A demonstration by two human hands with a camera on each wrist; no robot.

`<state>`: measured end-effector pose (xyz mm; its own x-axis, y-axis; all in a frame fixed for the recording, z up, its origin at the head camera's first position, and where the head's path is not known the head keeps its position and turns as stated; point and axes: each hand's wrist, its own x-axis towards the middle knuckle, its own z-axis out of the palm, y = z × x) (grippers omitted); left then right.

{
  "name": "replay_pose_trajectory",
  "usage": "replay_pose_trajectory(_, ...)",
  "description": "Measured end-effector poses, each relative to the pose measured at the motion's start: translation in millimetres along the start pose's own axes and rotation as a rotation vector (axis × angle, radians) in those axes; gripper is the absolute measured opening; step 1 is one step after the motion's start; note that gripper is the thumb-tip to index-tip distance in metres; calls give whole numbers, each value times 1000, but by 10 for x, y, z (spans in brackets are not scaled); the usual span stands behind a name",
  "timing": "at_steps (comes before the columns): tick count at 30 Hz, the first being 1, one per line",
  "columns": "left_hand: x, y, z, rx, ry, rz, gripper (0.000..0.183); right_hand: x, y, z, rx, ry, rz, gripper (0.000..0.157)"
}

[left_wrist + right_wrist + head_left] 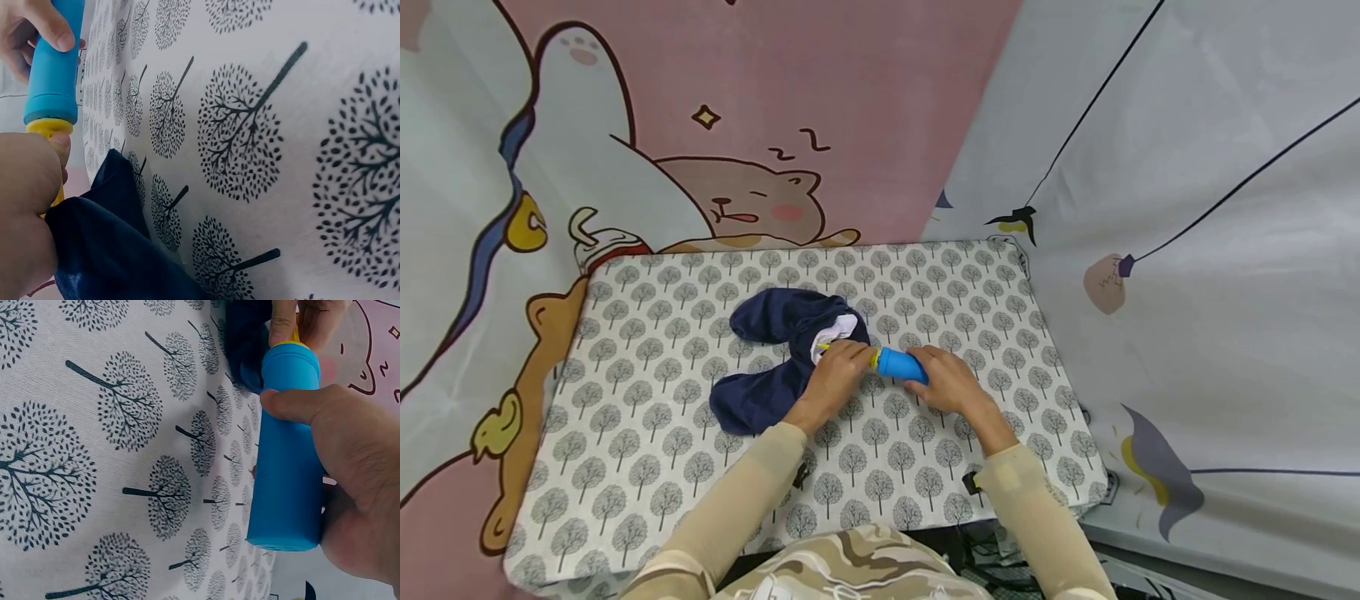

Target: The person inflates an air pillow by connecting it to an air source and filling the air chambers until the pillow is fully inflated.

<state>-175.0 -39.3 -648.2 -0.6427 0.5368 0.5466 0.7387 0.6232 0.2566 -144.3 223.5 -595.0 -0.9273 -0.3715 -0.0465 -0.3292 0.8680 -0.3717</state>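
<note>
My left hand (pixel 837 372) grips the yellow handle (pixel 50 127) of what looks like a lint roller, its thumb close to the yellow collar. The handle's tip sticks out past that hand. With its thumb and fingers round the side, my right hand (pixel 951 382) holds the blue cylindrical cover (pixel 287 469). Cover and handle meet end to end, tilted across the front of me. Navy trousers (pixel 775 317) lie bunched to the left, both legs pointing left and a white lining (pixel 842 327) showing at the waist. My left hand overlaps their near edge.
A table (pixel 647 475) under a white tree-print cloth carries all this. Printed curtains (pixel 880 117) hang behind it and along both sides. Small black objects (pixel 972 482) show by both forearms near the front edge.
</note>
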Motion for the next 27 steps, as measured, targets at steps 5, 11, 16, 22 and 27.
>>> replay_pose_trajectory(5,-25,-28,3,-66,0,-69,39,7,43,45,-27,57,-14,68)
replay_pose_trajectory(11,-67,-132,203,-280,-9,-102,34,8,101,59,-46,135,-68,64)
replay_pose_trajectory(16,-51,-123,230,-327,-60,-136,30,5,131,40,-73,157,-101,65)
replay_pose_trajectory(22,-22,-93,153,-425,-113,-207,29,11,142,14,-83,149,-107,63)
replay_pose_trajectory(27,-39,-128,179,-408,-130,-224,30,18,146,1,-75,131,-110,63)
